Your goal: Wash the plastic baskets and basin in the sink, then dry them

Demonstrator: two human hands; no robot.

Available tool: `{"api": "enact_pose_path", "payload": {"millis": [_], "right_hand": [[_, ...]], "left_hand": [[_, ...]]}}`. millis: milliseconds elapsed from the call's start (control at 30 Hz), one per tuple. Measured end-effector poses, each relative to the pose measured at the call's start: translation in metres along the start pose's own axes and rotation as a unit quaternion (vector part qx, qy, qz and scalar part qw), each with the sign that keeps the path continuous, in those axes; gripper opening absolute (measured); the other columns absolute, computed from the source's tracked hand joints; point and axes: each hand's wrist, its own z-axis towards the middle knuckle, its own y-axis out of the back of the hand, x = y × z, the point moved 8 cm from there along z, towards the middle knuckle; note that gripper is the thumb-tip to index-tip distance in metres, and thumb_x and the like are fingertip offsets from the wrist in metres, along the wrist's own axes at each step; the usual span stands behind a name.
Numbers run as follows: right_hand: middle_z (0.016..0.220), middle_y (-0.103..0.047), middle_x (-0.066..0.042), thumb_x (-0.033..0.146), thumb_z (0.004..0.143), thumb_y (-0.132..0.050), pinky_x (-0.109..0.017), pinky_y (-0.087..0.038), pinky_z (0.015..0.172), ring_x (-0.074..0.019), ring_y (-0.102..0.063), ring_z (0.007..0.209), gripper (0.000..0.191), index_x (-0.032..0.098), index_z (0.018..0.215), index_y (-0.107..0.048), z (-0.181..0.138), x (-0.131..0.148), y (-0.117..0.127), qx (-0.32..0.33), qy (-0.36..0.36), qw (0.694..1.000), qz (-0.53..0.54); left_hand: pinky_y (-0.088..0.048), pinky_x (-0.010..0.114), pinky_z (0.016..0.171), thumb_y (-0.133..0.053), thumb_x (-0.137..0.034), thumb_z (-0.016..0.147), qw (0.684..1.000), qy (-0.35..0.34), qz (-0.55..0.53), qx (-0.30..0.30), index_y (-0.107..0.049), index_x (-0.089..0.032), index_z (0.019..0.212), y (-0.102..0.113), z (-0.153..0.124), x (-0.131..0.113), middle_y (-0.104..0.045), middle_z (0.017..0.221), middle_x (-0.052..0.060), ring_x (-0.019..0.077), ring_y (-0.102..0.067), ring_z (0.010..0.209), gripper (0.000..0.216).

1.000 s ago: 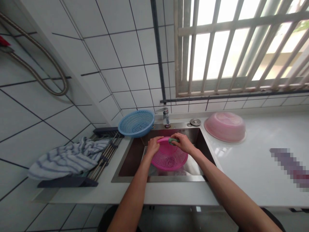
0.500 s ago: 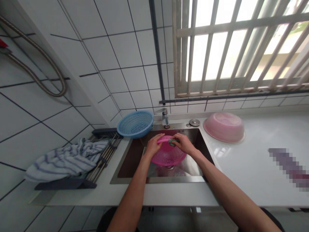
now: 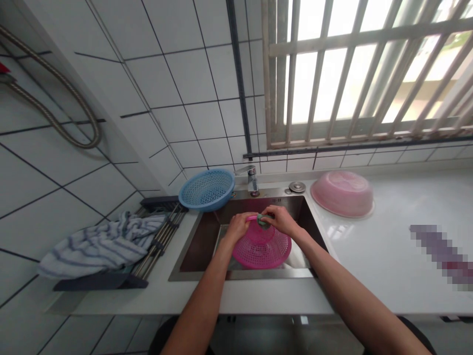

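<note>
A pink plastic colander [image 3: 263, 251] is held tilted over the steel sink [image 3: 195, 251], its perforated side turned toward me. My left hand [image 3: 238, 227] grips the colander's rim on the left. In my right hand [image 3: 280, 219] is a green sponge or scouring pad [image 3: 263, 221], pinched and pressed on the far rim just right of my left fingers. Exactly which of the two it is I cannot make out. The fingertips of my left hand are partly hidden.
Behind the sink stand a chrome faucet [image 3: 253, 180] and a blue colander [image 3: 207, 190]. A sink strainer [image 3: 297, 187] and an upturned pink basin [image 3: 343, 194] sit to the right. On the left, a striped towel [image 3: 107, 244] covers part of a folding rack [image 3: 160, 244].
The pink colander has tipped, its lower edge coming nearer to me and slightly right. The green pad has shifted a little down along the rim.
</note>
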Motion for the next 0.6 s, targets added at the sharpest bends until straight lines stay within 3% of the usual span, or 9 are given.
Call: {"api": "enact_pose_path", "payload": {"millis": [100,267,467,600], "right_hand": [[0.095,-0.078,-0.004,0.025,0.091,-0.074,-0.027,-0.05,0.081,-0.0186,-0.071,0.086,0.011,0.022,0.101,-0.079,0.002,0.004,-0.002,0.006,0.012,1.0,0.004],[0.094,-0.079,-0.004,0.027,0.092,-0.073,-0.027,-0.05,0.076,-0.0188,-0.071,0.083,0.01,0.022,0.097,-0.08,0.001,-0.015,0.007,-0.022,-0.033,0.999,0.017],[0.091,-0.076,-0.005,0.025,0.091,-0.075,-0.027,-0.049,0.078,-0.0186,-0.07,0.084,0.008,0.021,0.097,-0.078,0.002,0.007,-0.007,0.003,0.012,1.0,-0.01],[0.092,-0.076,-0.004,0.026,0.091,-0.075,-0.027,-0.049,0.079,-0.0182,-0.069,0.084,0.01,0.022,0.1,-0.079,0.003,0.011,-0.009,0.001,0.018,1.0,0.004]], "left_hand": [[-0.046,0.029,0.114,-0.055,-0.012,0.094,1.0,-0.002,0.002,-0.005,-0.074,-0.036,0.128,0.001,0.0,0.003,-0.073,0.133,-0.005,0.0167,-0.066,0.128,0.046],[-0.044,0.03,0.117,-0.051,-0.009,0.093,0.997,0.023,0.009,-0.076,-0.072,-0.034,0.131,0.028,-0.002,0.021,-0.07,0.138,-0.005,0.0155,-0.062,0.132,0.05],[-0.046,0.031,0.114,-0.056,-0.011,0.093,1.0,-0.005,0.013,-0.004,-0.074,-0.036,0.128,-0.001,0.0,-0.003,-0.072,0.134,-0.004,0.0184,-0.065,0.129,0.047],[-0.047,0.032,0.113,-0.056,-0.012,0.093,1.0,-0.007,-0.003,-0.012,-0.075,-0.036,0.126,-0.003,0.003,0.0,-0.073,0.132,-0.003,0.0196,-0.067,0.127,0.045]]}}
